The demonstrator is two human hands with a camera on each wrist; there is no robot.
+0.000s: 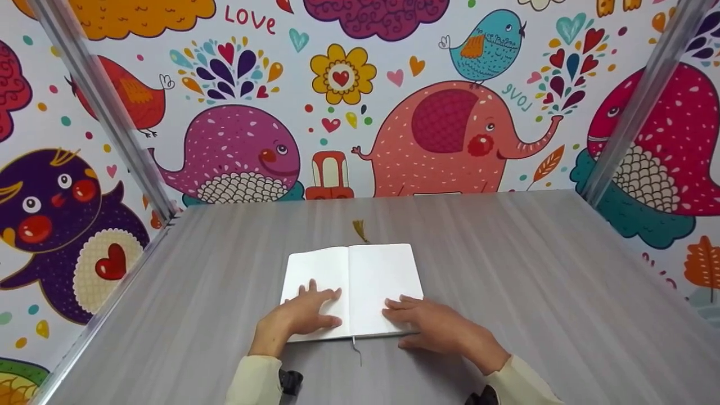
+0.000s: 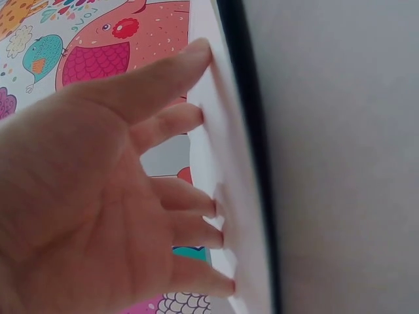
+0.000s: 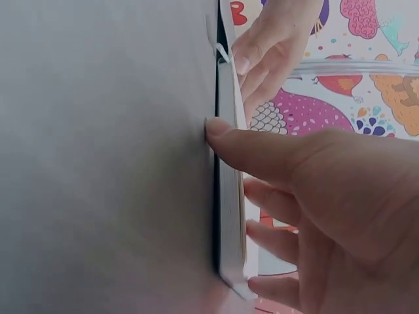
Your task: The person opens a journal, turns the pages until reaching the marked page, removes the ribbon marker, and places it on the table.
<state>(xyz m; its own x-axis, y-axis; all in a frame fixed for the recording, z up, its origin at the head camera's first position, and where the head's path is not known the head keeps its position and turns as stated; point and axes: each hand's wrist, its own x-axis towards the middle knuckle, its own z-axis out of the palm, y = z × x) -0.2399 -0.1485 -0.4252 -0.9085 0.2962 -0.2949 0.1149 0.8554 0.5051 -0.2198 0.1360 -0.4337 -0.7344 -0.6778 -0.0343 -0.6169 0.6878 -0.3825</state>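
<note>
A notebook (image 1: 378, 273) lies spread on the table with two blank white pages up. On its left page rests my left hand (image 1: 304, 312), fingers apart; the left wrist view shows its fingertips (image 2: 208, 206) against the paper. My right hand (image 1: 436, 323) lies over the lower right corner of the right page. In the right wrist view its fingers touch the page while the thumb (image 3: 245, 147) reaches the tabletop beside the notebook's lower edge. A thin ribbon bookmark (image 1: 358, 350) hangs out from the bottom of the spine.
A golden tassel (image 1: 360, 229) lies just beyond the notebook's top edge. The grey wood-grain table (image 1: 523, 264) meets a wall (image 1: 388, 124) printed with cartoon animals. Metal posts (image 1: 112, 112) stand at the left and right far corners.
</note>
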